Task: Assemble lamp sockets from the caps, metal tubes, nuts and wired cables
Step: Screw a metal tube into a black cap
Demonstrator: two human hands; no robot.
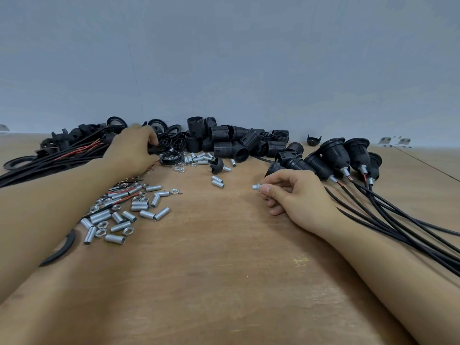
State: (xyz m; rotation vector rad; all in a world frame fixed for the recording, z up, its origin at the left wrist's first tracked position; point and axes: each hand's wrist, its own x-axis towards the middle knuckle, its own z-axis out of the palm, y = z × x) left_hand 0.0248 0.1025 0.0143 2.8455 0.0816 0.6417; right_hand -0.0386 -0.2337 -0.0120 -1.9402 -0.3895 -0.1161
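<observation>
While R hand (pixel 296 192) pinches 1 metal tube (pixel 256 187): L hand (pixel 134 150) among caps (pixel 171 141), grip unclear.

- We pinch a short metal tube (pixel 256 187) with a nut on it in our right hand (pixel 296 195), just above the wooden table (pixel 224 270).
- Our left hand (pixel 134 150) reaches into the black caps (pixel 171 141) beside the loose wired cables (pixel 62 155).
- Tubes and nuts (pixel 124 212) lie scattered near our left forearm.
- Assembled sockets (pixel 343 158) lie at our right, their cables trailing toward us.
</observation>
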